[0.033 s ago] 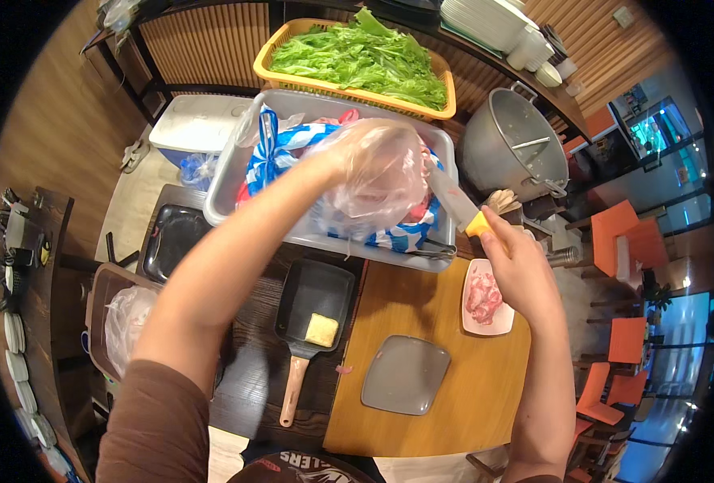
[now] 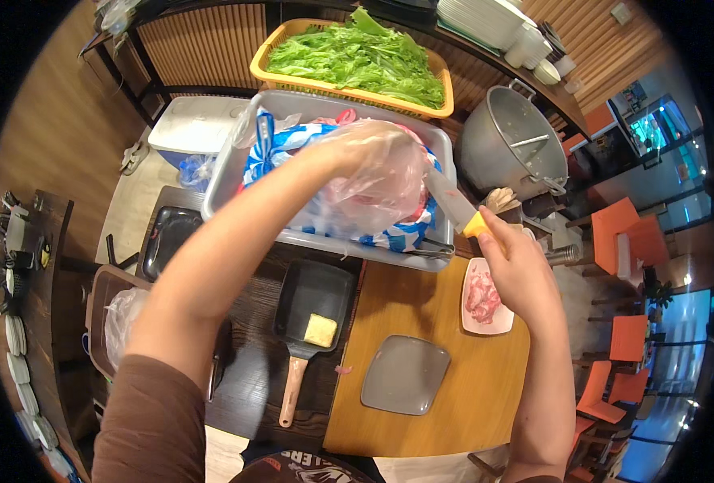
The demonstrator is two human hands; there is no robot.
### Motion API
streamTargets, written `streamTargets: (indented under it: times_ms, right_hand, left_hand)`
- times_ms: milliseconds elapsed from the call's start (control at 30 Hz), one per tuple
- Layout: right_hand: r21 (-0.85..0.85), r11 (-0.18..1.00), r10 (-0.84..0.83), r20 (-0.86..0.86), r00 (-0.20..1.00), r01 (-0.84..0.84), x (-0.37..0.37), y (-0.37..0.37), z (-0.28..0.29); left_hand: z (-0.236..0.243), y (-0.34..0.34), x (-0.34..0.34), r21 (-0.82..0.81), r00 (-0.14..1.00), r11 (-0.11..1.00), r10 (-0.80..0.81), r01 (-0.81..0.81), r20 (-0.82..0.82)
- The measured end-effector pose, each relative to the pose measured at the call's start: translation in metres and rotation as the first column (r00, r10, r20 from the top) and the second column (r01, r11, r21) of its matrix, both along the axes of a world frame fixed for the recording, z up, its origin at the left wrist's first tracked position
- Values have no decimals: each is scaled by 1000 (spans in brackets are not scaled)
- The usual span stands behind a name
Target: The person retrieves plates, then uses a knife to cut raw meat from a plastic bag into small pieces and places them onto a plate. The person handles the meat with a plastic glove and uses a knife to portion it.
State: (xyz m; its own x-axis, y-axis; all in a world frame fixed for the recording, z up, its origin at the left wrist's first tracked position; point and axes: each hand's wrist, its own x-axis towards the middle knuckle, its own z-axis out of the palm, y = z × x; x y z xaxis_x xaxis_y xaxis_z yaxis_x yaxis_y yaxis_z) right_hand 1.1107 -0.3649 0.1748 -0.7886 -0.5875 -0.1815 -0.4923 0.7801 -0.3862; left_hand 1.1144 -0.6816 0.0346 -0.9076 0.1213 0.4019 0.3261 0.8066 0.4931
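you lean over a grey tub (image 2: 226, 179); your left hand (image 2: 365, 149) is veiled by a clear plastic bag (image 2: 377, 200) sitting in it, beside blue-and-white plastic (image 2: 258, 161). the film blurs your left fingers, so how far they are closed, and on what, cannot be told. your right hand (image 2: 519, 262) is curled snugly round the yellow handle of a knife (image 2: 455, 205) – its flat blade points up and left, the tip near the bag's right side. below that hand, a pale dish (image 2: 488, 328) of raw pink meat (image 2: 481, 296) rests on a tan tabletop (image 2: 429, 312). the bag will likely handle as light, limp film, slippery if wet and easily nicked – best gathered at its rim, clear of the blade. the knife should feel stiff; hold only its handle.
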Motion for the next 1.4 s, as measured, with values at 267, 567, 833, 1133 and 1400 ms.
streamTargets:
  times_ms: [267,567,833,1133,1400]
  right_hand:
    - [84,995,-45,-84,995,52,12,-3,6]
    - [103,992,-58,-130,990,72,16,2,-15]
    - [5,995,-98,-80,992,99,19,13,-30]
    - [76,992,116,-216,969,-102,47,-12,29]
    - [440,892,301,-401,865,-106,49,-104,58]
  left_hand:
    - [40,16,-50,-306,949,950,35,67,314]
    - [13,4,-50,-219,954,975,39,28,296]
    - [-3,-51,43,-343,904,918,307,-199,296]
    - [-45,-85,135,-548,994,830,106,-104,-29]
    - [-68,-2,101,-205,855,941,332,-270,398]
